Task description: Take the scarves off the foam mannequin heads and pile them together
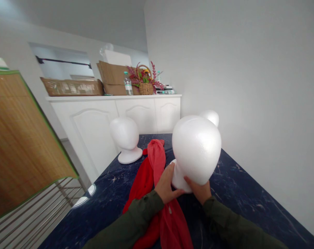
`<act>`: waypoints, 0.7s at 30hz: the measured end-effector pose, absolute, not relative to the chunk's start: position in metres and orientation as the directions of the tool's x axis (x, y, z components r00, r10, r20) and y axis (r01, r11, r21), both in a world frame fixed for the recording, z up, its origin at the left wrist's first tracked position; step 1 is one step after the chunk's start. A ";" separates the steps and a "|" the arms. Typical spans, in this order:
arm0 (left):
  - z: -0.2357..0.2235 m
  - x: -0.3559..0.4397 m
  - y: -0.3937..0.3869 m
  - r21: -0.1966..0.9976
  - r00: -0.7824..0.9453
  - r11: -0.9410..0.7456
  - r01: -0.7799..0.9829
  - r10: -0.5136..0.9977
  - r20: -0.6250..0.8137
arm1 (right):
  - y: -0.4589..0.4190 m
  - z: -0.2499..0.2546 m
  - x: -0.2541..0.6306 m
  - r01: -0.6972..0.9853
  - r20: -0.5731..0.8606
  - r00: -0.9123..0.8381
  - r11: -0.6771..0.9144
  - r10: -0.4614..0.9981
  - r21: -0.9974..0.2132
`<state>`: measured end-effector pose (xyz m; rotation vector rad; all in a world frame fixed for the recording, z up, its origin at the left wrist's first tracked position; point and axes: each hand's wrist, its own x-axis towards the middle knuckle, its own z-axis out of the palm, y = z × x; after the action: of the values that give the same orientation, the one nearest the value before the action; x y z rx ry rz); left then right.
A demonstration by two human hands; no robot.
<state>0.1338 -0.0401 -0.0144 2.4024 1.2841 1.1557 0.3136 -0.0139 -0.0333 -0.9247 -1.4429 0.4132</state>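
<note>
A white foam mannequin head [197, 148] stands slightly tilted in front of me, held at its neck and base between both hands. My left hand [167, 185] grips the left side of the base, thumb and fingers bent around it. On the near right side, my right hand [199, 190] is closed against the neck; some of its fingers are hidden behind the head. Red scarves [143, 180] lie lengthwise on the table, passing under my left forearm; one is a lighter, sheer red. Whether the base touches the table I cannot tell.
On the dark blue marbled table [240, 193] stands a second white head [125, 135] at the back left; another head [211, 117] shows partly behind the held one. A white cabinet [94, 114] carries boxes, a bottle and a flower basket [145, 88]. A metal rack [65, 193] stands left.
</note>
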 end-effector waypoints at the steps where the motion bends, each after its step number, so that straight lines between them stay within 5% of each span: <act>1: -0.010 0.131 -0.039 0.462 0.285 -0.617 0.637 0.745 0.603 | -0.017 -0.034 0.303 0.279 0.691 0.096 0.647 0.716 -0.709; 5: 0.010 0.103 -0.037 0.362 0.214 -0.509 0.781 0.762 0.611 | -0.024 -0.032 0.271 0.329 0.822 -0.158 0.814 0.547 -0.479; 10: 0.026 0.034 -0.042 0.338 0.066 -0.315 0.887 0.811 0.581 | -0.015 -0.037 0.261 0.363 0.796 -0.381 0.868 0.470 -0.339; 15: 0.030 -0.043 -0.057 0.437 -0.239 -0.051 0.898 0.777 0.582 | 0.019 -0.047 0.277 0.462 0.729 -0.220 0.727 0.648 -0.507; 21: 0.015 -0.079 -0.065 0.687 -0.667 0.255 0.680 0.603 0.437 | 0.065 -0.051 0.306 0.434 0.596 0.058 0.517 0.801 -0.738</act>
<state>-0.0791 -0.0648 0.0151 1.3097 2.5544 1.4719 0.3057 0.0651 -0.0514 -1.0918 -1.5703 0.3854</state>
